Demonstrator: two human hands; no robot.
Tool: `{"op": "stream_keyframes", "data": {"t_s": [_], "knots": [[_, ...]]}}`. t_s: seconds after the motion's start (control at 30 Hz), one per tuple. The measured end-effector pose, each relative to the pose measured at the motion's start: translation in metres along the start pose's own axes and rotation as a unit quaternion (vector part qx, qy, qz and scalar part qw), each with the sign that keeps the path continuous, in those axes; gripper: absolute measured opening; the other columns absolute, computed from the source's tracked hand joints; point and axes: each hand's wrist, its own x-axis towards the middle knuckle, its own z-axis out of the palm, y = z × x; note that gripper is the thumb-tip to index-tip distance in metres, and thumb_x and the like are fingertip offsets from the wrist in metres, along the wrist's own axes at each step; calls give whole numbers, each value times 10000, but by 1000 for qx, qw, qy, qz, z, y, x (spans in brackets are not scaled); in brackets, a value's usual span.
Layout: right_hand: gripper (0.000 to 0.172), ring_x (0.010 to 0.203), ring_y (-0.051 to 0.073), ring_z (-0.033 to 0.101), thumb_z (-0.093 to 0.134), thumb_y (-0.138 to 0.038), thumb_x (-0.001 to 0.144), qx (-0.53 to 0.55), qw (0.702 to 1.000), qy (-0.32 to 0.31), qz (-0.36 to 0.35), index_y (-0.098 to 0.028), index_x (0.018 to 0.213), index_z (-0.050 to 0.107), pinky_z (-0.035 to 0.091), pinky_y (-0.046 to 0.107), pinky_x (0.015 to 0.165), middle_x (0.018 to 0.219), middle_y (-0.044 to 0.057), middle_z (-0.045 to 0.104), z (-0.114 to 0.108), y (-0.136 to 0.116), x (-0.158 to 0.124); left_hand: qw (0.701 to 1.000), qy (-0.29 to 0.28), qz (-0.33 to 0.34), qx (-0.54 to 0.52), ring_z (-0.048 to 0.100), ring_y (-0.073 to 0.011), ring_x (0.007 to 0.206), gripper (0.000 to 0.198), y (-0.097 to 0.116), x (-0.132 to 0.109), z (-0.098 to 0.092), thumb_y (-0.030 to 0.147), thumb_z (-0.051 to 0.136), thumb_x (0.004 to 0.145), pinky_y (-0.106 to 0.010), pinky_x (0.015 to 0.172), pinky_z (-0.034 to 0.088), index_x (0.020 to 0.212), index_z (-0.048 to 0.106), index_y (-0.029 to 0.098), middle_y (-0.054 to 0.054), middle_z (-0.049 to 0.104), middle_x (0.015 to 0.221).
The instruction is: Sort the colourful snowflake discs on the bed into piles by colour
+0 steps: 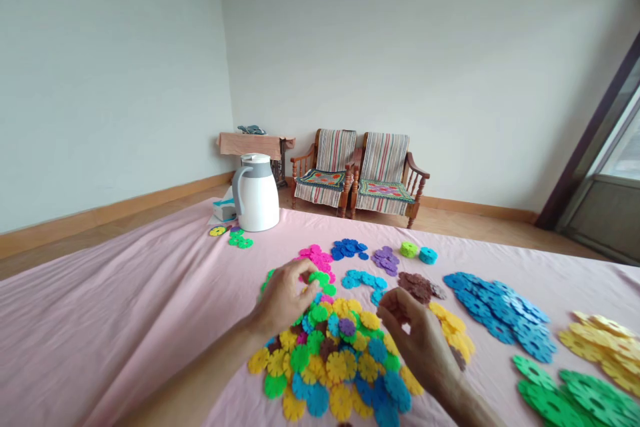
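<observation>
My left hand [286, 292] is over the far left side of a mixed pile of notched plastic discs [336, 367]. Its thumb and index finger close around a green notched disc [319, 277], with pink discs [316, 257] just beyond. My right hand [417, 333] hovers at the pile's right side, fingers curled and tips together. Light-blue discs [361, 279] lie close to those fingertips; whether anything is pinched there is hidden. Yellow discs [453, 327] are partly covered by the right hand, and brown discs [415, 285] lie just past it.
Dark-blue discs [349, 249], purple discs [385, 260] and two short stacks, lime [409, 249] and turquoise [428, 255], sit farther back. Larger blue [500, 313], yellow [605, 347] and green discs [575, 393] lie right. A white jug [260, 197] stands at the back left on the pink cloth [150, 307].
</observation>
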Motion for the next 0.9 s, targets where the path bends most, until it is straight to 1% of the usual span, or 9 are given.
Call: {"op": "stream_keyframes", "data": {"t_s": [0.1,0.23,0.33,0.47,0.5,0.57,0.63,0.7,0.9], "knots": [[156,607,142,544,468,-307,825,-15,1000,7,19,-202,714,498,410,248,558,656,2,584,-2,15,3,994,34,-38,94,569,-137,670,91,-33,12,-18,161,507,731,-218,651,399,766,589,181,21,607,681],[160,594,142,539,459,-303,821,-44,999,-9,23,-206,703,505,404,245,554,636,-4,583,-2,21,3,972,-9,-129,196,574,-146,647,117,-66,16,-34,158,499,713,-215,582,371,760,598,199,26,612,660],[159,564,135,518,458,-288,815,-61,998,-18,20,-208,687,507,392,238,537,611,-12,575,-1,17,2,961,-28,-161,222,582,-165,653,108,-75,15,-40,166,529,690,-225,568,368,747,615,201,13,621,658],[158,567,136,525,451,-291,816,-67,998,-13,16,-211,691,504,397,236,538,615,-10,580,-1,20,3,963,-19,-143,228,581,-188,810,144,-70,14,-45,168,547,692,-242,681,399,814,622,185,-27,637,801],[157,573,138,531,448,-296,818,-66,998,-10,16,-211,697,501,399,236,541,624,-8,585,-2,23,3,968,-41,-129,212,578,-180,798,142,-66,13,-46,163,535,698,-238,683,401,811,621,178,-27,632,796],[152,583,142,541,448,-302,817,-66,998,-4,18,-213,703,494,401,237,542,637,-5,589,-2,29,5,973,-140,-93,155,569,-155,709,142,-56,11,-48,147,512,692,-219,634,397,779,622,171,-7,619,736],[150,587,145,546,457,-305,812,-70,997,1,22,-215,697,489,399,238,539,635,-5,586,-3,34,6,957,-266,-58,101,550,-133,647,173,-47,7,-50,130,516,657,-198,580,379,785,624,174,16,609,717],[152,582,145,547,463,-310,808,-73,997,2,24,-215,692,490,398,238,535,627,-7,582,-3,38,7,935,-340,-23,98,535,-129,660,229,-40,1,-51,103,538,597,-189,568,359,800,611,181,28,601,750],[176,556,141,540,466,-332,812,-81,996,1,19,-213,688,504,392,235,518,609,-8,579,-3,39,6,921,-347,22,174,492,-142,728,229,-41,-9,-45,73,518,555,-199,610,326,754,524,186,27,549,768]]}}
